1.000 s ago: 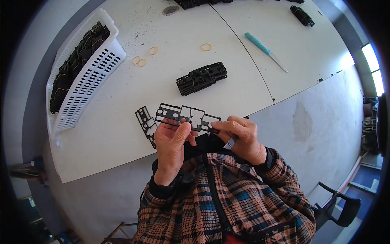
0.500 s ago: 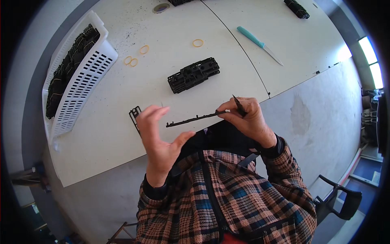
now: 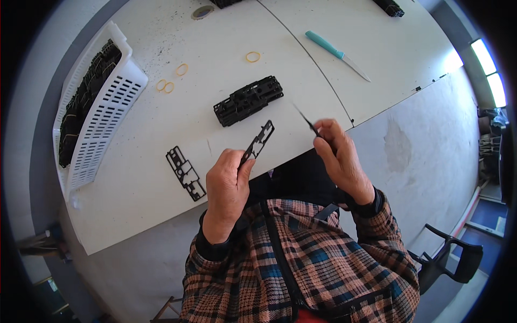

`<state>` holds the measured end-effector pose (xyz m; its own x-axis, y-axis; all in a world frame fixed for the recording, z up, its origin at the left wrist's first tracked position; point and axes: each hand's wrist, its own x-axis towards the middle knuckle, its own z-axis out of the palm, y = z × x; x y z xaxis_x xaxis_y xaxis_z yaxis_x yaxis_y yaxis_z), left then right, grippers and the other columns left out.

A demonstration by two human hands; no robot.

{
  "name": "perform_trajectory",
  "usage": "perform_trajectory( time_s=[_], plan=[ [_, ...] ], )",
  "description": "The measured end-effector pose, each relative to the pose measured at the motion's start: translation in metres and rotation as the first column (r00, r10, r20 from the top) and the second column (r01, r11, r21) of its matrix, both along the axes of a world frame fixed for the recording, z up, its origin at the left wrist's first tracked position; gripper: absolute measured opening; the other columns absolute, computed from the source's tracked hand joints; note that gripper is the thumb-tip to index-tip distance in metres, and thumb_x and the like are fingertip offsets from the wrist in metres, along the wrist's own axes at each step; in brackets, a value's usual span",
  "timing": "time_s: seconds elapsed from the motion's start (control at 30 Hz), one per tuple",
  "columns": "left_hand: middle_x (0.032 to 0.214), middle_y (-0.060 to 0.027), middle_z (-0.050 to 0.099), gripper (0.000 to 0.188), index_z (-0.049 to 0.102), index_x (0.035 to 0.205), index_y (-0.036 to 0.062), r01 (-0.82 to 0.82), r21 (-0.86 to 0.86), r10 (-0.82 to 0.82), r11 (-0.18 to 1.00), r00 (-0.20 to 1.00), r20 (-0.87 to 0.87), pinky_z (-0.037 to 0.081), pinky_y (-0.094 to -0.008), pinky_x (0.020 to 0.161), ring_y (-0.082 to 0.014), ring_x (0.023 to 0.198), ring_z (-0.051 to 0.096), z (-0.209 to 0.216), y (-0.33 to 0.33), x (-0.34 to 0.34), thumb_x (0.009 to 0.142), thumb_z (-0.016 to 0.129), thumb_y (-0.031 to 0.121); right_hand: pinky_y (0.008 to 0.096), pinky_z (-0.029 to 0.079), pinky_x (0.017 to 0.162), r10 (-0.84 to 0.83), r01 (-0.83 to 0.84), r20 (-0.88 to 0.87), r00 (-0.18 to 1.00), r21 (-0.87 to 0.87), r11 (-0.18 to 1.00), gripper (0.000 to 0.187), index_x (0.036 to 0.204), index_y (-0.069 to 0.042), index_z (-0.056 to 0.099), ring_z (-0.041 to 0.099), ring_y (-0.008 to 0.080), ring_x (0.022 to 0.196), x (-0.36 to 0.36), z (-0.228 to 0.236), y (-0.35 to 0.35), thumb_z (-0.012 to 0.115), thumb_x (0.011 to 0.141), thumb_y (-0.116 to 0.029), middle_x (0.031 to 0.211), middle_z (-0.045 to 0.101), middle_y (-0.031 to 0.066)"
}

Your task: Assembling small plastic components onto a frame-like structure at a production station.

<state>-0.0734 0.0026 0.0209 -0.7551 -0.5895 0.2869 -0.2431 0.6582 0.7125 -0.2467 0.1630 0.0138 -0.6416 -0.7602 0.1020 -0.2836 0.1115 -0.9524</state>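
Observation:
Between the thumb and fingers of my left hand (image 3: 226, 180) is a thin black plastic frame (image 3: 253, 147) with cut-out openings, its free end tilted up and away. My right hand (image 3: 343, 161) is closed on a thin pointed tool (image 3: 312, 126). The tool's dark part shows at the fingertips and its narrow tip points away to the left, apart from the frame. Another black plastic frame (image 3: 179, 168) lies flat on the table, left of my left hand. Beyond both hands sits a stack of black plastic frames (image 3: 249, 100).
A white slatted basket (image 3: 116, 102) of black bundles stands at the left. Several yellow rubber bands (image 3: 253, 56), a roll of tape (image 3: 203, 12) and a turquoise-handled knife (image 3: 328, 47) lie on the white table (image 3: 134, 199). A black bundle (image 3: 389, 7) is far right.
The thin frame has passed from my right hand to my left, which has closed on it and turned it. My right hand keeps the pointed tool, now aimed leftward. The view has shifted slightly.

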Motion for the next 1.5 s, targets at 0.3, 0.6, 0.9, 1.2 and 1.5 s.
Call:
perform_trajectory(
  time_s=[0.3, 0.6, 0.9, 1.2, 1.5],
  plan=[
    [0.079, -0.0126, 0.058, 0.013, 0.058, 0.092, -0.0030, 0.010, 0.049, -0.012, 0.999, 0.999, 0.048, 0.046, -0.0316, 0.058, -0.0249, 0.064, 0.056, -0.008, 0.001, -0.003, 0.086, 0.068, 0.002, 0.0322, 0.050, 0.065, 0.102, -0.054, -0.343, 0.934, 0.147, 0.988, 0.025, 0.114, 0.001, 0.061, 0.060, 0.0249, 0.067, 0.010, -0.003, 0.017, 0.060, 0.089, 0.000, 0.078, 0.062, 0.0138],
    [0.084, -0.0140, 0.059, 0.013, 0.060, 0.094, -0.0023, 0.018, -0.021, -0.017, 1.000, 0.999, 0.045, 0.050, -0.0342, 0.059, -0.0301, 0.066, 0.061, -0.009, 0.008, -0.003, 0.085, 0.069, 0.003, 0.0356, 0.053, 0.064, 0.191, -0.062, -0.322, 0.927, 0.371, 0.926, 0.048, 0.132, -0.012, 0.059, 0.061, 0.0304, 0.066, 0.022, 0.006, 0.009, 0.058, 0.088, 0.006, 0.079, 0.062, 0.0165],
    [0.084, -0.0131, 0.059, 0.016, 0.062, 0.095, -0.0022, 0.040, -0.080, -0.036, 0.996, 0.998, 0.055, 0.051, -0.0336, 0.058, -0.0288, 0.067, 0.062, -0.011, 0.012, -0.003, 0.083, 0.071, 0.002, 0.0373, 0.052, 0.061, 0.146, 0.054, -0.429, 0.892, 0.420, 0.906, 0.052, 0.136, -0.014, 0.056, 0.058, 0.0323, 0.062, 0.033, 0.003, 0.000, 0.057, 0.088, 0.006, 0.075, 0.057, 0.0153],
    [0.084, -0.0130, 0.060, 0.016, 0.063, 0.095, -0.0019, 0.045, -0.086, -0.041, 0.995, 0.998, 0.051, 0.051, -0.0329, 0.058, -0.0278, 0.067, 0.062, -0.011, 0.009, -0.002, 0.082, 0.072, 0.002, 0.0390, 0.052, 0.061, 0.142, 0.059, -0.418, 0.897, 0.433, 0.899, 0.051, 0.136, -0.013, 0.055, 0.059, 0.0342, 0.062, 0.035, -0.001, -0.004, 0.055, 0.089, 0.005, 0.076, 0.057, 0.0171],
    [0.083, -0.0083, 0.063, 0.011, 0.062, 0.095, -0.0003, 0.003, 0.020, 0.002, 1.000, 0.963, -0.269, 0.050, -0.0266, 0.060, -0.0160, 0.066, 0.060, -0.010, 0.000, -0.001, 0.087, 0.070, 0.002, 0.0380, 0.051, 0.062, 0.108, -0.003, -0.370, 0.923, 0.273, 0.962, 0.043, 0.134, -0.011, 0.057, 0.061, 0.0314, 0.066, 0.034, -0.015, 0.000, 0.057, 0.093, 0.000, 0.081, 0.062, 0.0160]
  ],
)
